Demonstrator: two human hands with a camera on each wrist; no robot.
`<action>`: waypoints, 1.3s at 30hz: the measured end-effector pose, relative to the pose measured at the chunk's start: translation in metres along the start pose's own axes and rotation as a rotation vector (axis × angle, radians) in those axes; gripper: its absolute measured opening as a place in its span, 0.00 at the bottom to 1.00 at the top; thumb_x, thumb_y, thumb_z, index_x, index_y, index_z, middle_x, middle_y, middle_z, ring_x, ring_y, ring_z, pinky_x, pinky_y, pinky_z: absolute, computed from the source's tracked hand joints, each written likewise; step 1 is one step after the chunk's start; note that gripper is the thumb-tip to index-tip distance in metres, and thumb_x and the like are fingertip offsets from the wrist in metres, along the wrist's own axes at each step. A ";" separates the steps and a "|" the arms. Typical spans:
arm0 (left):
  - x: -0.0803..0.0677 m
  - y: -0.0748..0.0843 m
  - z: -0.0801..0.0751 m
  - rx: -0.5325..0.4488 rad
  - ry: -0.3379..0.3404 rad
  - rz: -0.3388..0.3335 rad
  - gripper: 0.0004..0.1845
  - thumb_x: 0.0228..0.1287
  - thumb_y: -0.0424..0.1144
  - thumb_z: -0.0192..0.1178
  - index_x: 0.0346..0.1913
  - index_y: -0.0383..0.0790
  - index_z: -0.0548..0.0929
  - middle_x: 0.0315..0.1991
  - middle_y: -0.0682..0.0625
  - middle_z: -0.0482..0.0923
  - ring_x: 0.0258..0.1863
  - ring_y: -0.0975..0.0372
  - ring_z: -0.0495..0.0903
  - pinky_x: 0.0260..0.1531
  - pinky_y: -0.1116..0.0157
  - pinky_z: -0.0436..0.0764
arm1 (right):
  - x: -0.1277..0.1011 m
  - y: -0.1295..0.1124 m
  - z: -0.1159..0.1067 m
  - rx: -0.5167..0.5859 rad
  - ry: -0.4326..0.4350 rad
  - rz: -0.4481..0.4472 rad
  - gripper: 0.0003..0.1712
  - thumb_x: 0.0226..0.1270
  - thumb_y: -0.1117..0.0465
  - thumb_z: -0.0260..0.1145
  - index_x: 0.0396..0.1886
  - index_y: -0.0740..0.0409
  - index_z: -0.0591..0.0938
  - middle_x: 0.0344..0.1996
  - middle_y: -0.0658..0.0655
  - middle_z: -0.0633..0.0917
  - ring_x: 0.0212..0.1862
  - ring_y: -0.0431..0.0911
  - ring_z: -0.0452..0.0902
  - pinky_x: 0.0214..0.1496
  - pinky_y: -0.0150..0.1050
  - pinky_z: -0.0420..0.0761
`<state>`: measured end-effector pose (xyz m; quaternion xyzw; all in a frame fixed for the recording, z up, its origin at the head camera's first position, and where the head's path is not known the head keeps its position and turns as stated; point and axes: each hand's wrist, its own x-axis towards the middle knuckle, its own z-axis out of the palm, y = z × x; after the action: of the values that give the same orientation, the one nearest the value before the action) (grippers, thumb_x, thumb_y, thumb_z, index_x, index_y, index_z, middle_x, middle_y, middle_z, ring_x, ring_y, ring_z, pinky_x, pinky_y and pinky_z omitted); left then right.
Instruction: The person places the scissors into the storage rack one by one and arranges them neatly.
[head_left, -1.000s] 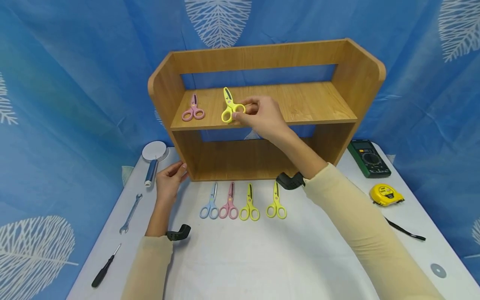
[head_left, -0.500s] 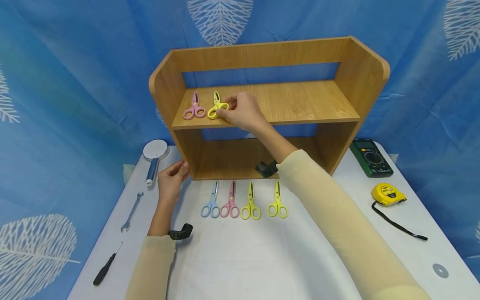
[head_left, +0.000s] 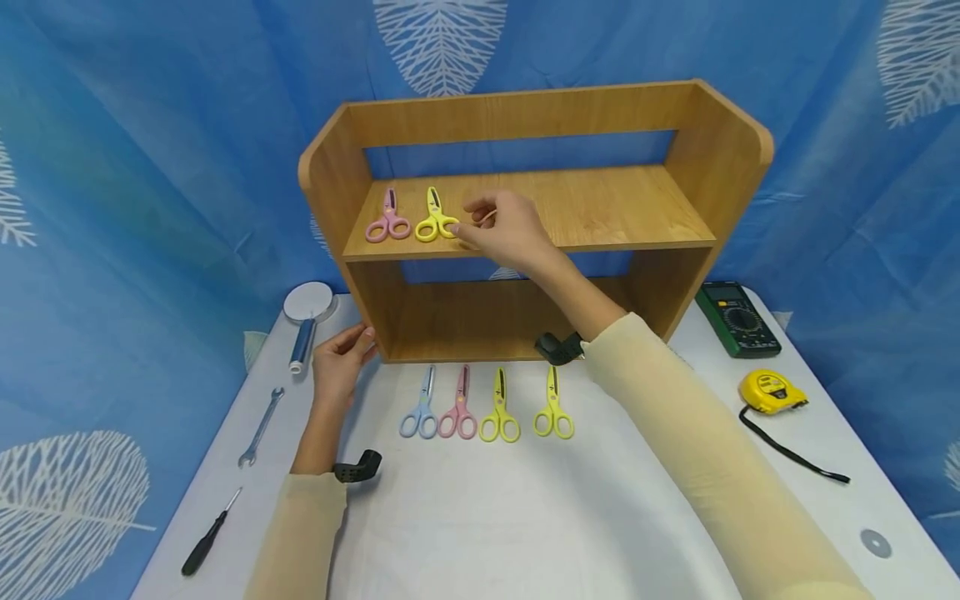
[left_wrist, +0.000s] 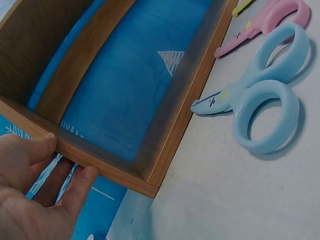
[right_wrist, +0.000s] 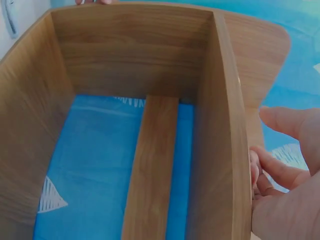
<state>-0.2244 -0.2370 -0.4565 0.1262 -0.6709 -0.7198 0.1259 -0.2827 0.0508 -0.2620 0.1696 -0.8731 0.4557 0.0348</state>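
Observation:
Yellow scissors (head_left: 435, 218) lie on the upper board of a wooden shelf (head_left: 600, 200), blades pointing back, right of pink scissors (head_left: 388, 218). My right hand (head_left: 512, 229) is just right of the yellow pair, thumb tip at its handle loop; thumb and fingers are spread apart in the right wrist view. My left hand (head_left: 341, 362) touches the shelf's lower left side, with thumb and fingertips against the panel's edge in the left wrist view. In front of the shelf, blue scissors (head_left: 420, 408), another pink pair (head_left: 458, 408) and two yellow pairs lie in a row.
On the table's left are a round white-headed tool with a blue handle (head_left: 302, 346), a wrench (head_left: 261, 429) and a screwdriver (head_left: 206, 542). On the right lie a green multimeter (head_left: 738, 319), a yellow tape measure (head_left: 771, 392) with a black strap and a grey washer (head_left: 876, 543).
My right hand has lowered the yellow scissors leftward onto the upper board beside the pink pair, let go and drawn back slightly right. The left hand stays at the shelf's side.

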 end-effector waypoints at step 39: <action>-0.002 0.005 0.001 0.030 -0.002 0.001 0.21 0.70 0.35 0.67 0.62 0.27 0.81 0.42 0.57 0.86 0.44 0.67 0.87 0.53 0.65 0.88 | -0.215 0.194 0.020 0.020 -0.113 0.289 0.35 0.60 0.50 0.79 0.64 0.60 0.80 0.48 0.56 0.87 0.46 0.44 0.82 0.45 0.33 0.85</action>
<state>-0.2227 -0.2360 -0.4517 0.1268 -0.6820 -0.7095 0.1238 -0.1425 0.1937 -0.4724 0.0677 -0.8845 0.4543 -0.0820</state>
